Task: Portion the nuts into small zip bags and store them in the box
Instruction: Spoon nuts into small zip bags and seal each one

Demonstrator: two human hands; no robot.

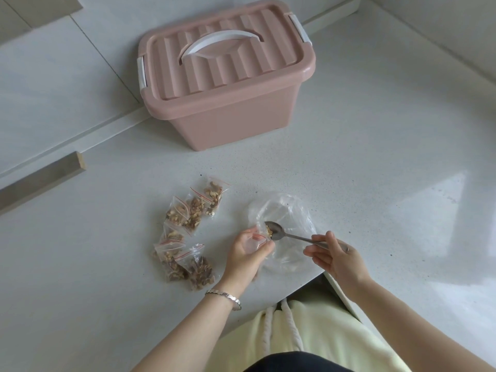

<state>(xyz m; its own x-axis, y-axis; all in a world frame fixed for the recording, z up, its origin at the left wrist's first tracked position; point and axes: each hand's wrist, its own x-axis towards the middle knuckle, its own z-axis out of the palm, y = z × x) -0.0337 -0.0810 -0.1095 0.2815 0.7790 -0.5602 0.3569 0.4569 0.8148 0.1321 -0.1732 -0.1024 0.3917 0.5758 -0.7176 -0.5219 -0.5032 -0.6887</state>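
The tabletop (362, 157) carries everything. At twelve o'clock from my grips, well apart, stands the box (222, 124). Its lid (214, 63) is on, and I judge it must come off before anything gets stored. The big bag (292, 208) lies crumpled under and just beyond the grips, and looks nearly emptied, though I cannot be sure through the plastic. The filled bags (188, 213) lie in a loose overlapping heap from nine to eleven o'clock of the left grip (245, 256), near it but out of the spoon's way.

The left grip pinches the zip bag (256, 241) at its red-striped mouth, which faces three o'clock. The right grip (335, 255) grasps the spoon (292, 236) by the handle end. The spoon's long axis runs from four o'clock at the handle to ten o'clock at the bowl, and the bowl's tip is touching the mouth. The nuts (269, 232) sit at that tip. I judge they need only a tilt toward nine o'clock, and nothing blocks it. The slack mouth is the risk.
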